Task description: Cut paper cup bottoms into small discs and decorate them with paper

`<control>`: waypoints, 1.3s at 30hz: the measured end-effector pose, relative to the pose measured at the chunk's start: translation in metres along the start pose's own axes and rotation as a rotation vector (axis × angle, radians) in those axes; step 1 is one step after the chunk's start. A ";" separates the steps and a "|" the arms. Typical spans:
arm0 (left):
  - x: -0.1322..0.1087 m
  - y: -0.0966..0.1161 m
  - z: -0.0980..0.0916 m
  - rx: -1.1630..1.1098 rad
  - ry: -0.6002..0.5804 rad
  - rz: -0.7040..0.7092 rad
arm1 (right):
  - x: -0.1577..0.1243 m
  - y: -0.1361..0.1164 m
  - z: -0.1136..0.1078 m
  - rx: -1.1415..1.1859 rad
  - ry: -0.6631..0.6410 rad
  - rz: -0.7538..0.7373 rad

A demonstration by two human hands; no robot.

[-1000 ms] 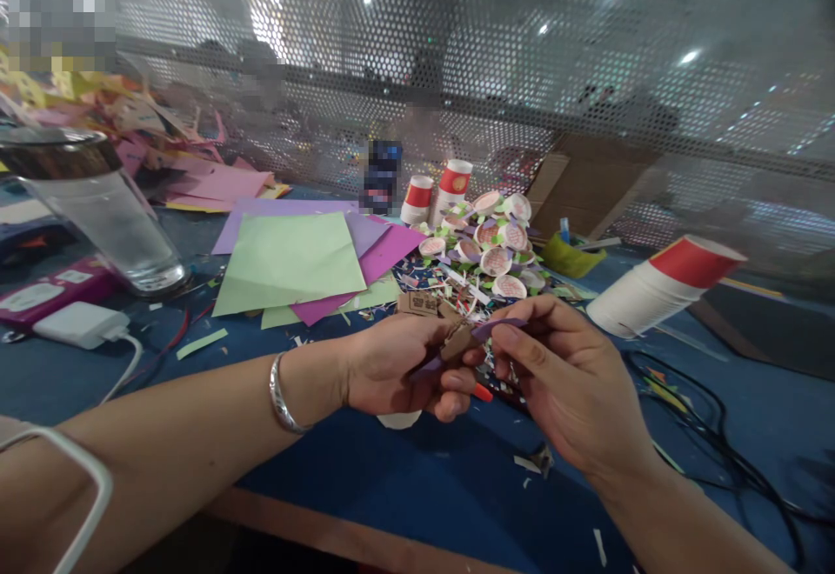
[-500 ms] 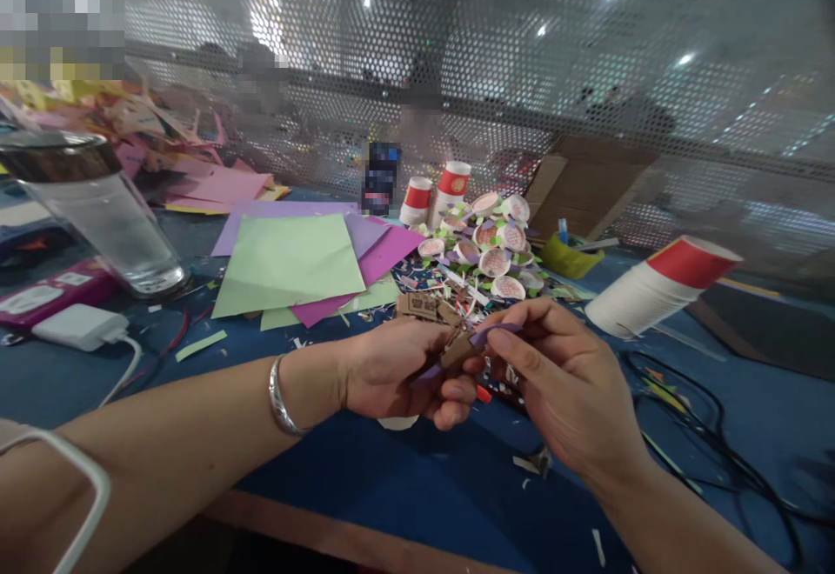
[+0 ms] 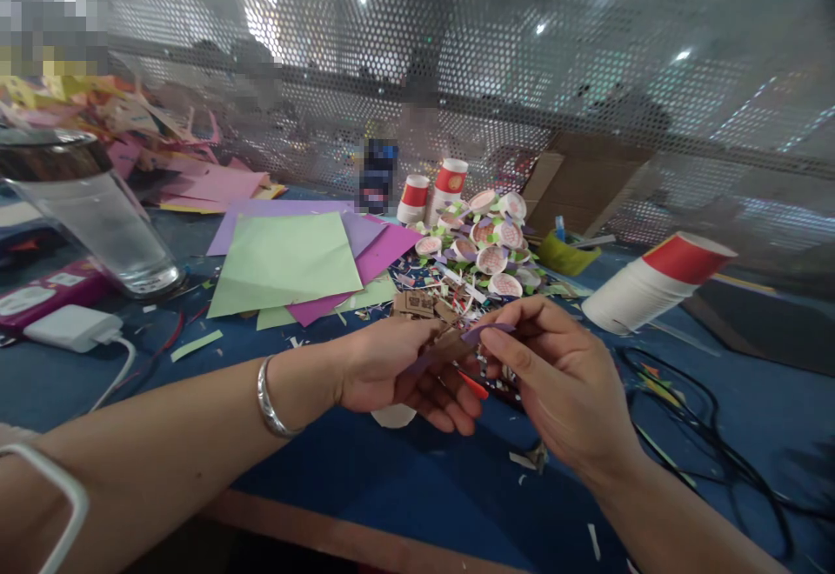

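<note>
My left hand holds a brown cardboard piece near its thumb, its other fingers loosely spread below. Purple paper lies against the cardboard, and its right end is pinched between the thumb and fingers of my right hand. Just beyond my left hand sits more printed brown cardboard. Below my fingers, part of a white round piece shows. A red-orange item is partly visible between my hands.
Green paper sheets lie over purple and magenta ones. Behind my hands is a pile of decorated cup pieces among scraps. Stacked paper cups lean at right, near black cables. A glass bottle stands at left.
The fingers of my left hand have opened outward below the cardboard. The cardboard and purple paper have tilted flatter, and the view has shifted slightly.
</note>
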State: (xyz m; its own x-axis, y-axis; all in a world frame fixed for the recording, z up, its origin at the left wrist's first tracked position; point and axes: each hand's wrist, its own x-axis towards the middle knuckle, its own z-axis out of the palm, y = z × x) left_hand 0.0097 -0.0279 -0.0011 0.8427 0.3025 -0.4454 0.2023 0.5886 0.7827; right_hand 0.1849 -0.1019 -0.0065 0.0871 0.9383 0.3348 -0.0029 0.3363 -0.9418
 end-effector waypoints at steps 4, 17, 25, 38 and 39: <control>-0.005 0.002 0.001 0.102 0.111 0.150 | 0.000 0.004 -0.004 -0.049 0.029 0.035; -0.014 0.006 -0.001 0.571 0.226 0.611 | 0.002 0.001 -0.002 -0.054 0.057 0.122; -0.016 0.007 -0.004 0.773 0.269 0.685 | 0.002 0.003 -0.004 -0.092 0.041 0.137; -0.013 0.004 -0.003 0.691 0.289 0.722 | 0.005 -0.001 0.001 -0.079 -0.019 0.172; -0.013 0.004 -0.002 0.697 0.294 0.722 | 0.005 -0.002 0.001 -0.086 -0.023 0.174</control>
State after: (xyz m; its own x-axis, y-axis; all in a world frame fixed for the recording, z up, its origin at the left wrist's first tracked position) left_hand -0.0014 -0.0279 0.0074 0.7419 0.6359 0.2126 0.0209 -0.3389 0.9406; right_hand 0.1839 -0.0973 -0.0030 0.0701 0.9836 0.1664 0.0695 0.1616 -0.9844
